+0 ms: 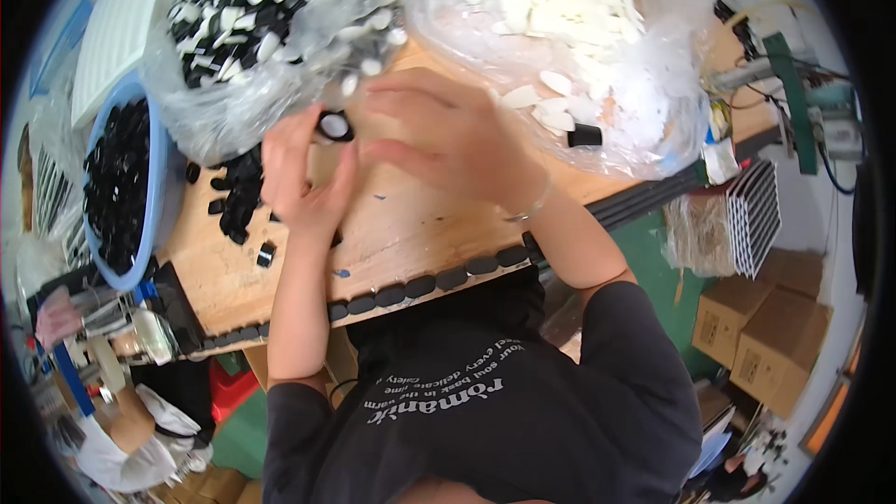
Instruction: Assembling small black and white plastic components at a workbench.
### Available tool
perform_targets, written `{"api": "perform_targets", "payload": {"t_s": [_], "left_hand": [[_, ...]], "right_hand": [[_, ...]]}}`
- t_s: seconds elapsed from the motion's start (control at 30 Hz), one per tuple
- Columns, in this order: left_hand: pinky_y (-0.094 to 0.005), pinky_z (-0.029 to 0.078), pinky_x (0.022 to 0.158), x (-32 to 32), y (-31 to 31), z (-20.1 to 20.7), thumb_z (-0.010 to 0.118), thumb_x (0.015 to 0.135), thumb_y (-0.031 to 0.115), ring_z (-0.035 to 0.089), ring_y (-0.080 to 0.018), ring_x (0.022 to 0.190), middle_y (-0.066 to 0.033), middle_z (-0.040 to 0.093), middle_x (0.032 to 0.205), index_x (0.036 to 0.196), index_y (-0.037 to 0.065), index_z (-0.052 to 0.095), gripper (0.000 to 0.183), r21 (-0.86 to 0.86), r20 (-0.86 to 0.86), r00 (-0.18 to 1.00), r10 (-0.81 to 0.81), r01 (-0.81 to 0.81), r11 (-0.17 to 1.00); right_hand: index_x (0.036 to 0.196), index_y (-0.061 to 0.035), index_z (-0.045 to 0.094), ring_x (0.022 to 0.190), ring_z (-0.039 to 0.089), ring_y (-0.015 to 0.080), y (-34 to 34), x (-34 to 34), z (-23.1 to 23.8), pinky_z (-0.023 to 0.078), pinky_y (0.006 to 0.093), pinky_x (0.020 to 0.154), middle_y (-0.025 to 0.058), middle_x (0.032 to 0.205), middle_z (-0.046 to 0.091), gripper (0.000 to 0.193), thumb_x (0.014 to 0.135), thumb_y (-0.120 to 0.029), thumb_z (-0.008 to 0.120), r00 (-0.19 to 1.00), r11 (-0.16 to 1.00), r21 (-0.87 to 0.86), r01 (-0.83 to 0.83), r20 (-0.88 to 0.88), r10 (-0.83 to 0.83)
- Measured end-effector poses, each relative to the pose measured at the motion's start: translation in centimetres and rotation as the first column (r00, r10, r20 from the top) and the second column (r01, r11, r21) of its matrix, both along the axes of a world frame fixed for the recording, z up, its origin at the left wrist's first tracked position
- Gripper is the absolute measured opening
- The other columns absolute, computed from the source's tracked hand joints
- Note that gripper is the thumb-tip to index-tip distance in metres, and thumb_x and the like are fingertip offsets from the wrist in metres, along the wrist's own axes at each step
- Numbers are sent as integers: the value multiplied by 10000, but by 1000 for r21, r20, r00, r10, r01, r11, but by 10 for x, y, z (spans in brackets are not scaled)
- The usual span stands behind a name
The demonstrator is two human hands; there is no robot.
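Observation:
My left hand point(303, 173) is closed on a small round black cap point(347, 128) with a pale disc inside its rim, held between thumb and fingers above the wooden table. Just to its right is my right hand point(457, 145), smeared by motion, its thumb and fingers apart with nothing visible between them. Beyond it lie several loose white oval pieces point(556, 84) on a clear plastic bag point(448, 14). A black cap point(585, 135) rests on that bag's near edge. Left of my left hand, small black pieces point(241, 191) lie heaped on the tabletop.
A blue basin point(168, 196) full of black pieces stands at the left. Another plastic bag point(215, 121) at the back left holds mixed black and white pieces. Black pads point(392, 295) line the table's near edge. Cardboard boxes point(779, 355) sit on the floor at right. Another person point(131, 429) is at lower left.

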State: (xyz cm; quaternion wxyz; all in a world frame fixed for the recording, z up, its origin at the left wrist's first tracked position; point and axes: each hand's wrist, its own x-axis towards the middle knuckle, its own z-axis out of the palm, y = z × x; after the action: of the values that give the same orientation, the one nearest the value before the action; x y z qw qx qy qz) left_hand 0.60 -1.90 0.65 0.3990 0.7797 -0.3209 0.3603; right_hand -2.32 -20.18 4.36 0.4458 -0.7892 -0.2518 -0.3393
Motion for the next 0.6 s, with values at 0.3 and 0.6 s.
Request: {"api": "perform_targets", "payload": {"t_s": [0.3,0.6], "left_hand": [[-356,481,796,-7,-1,12,757,629,-59,614,-289,877,-152,680,993,1086,-42,621,477,-68,-36,994,-100,97,993],[-344,484,786,-11,-1,9,761,619,-53,612,-278,870,-144,681,985,1089,-40,621,491,-56,-56,984,-169,166,985]], "right_hand": [[928,18,674,724,678,296,-207,-58,-28,533,352,654,187,873,684,240,762,-148,722,432,468,-623,626,-223,-874],[909,35,674,660,662,172,-205,-60,-45,515,269,615,106,746,684,222,756,-109,744,471,754,-348,558,-614,-633]]}}
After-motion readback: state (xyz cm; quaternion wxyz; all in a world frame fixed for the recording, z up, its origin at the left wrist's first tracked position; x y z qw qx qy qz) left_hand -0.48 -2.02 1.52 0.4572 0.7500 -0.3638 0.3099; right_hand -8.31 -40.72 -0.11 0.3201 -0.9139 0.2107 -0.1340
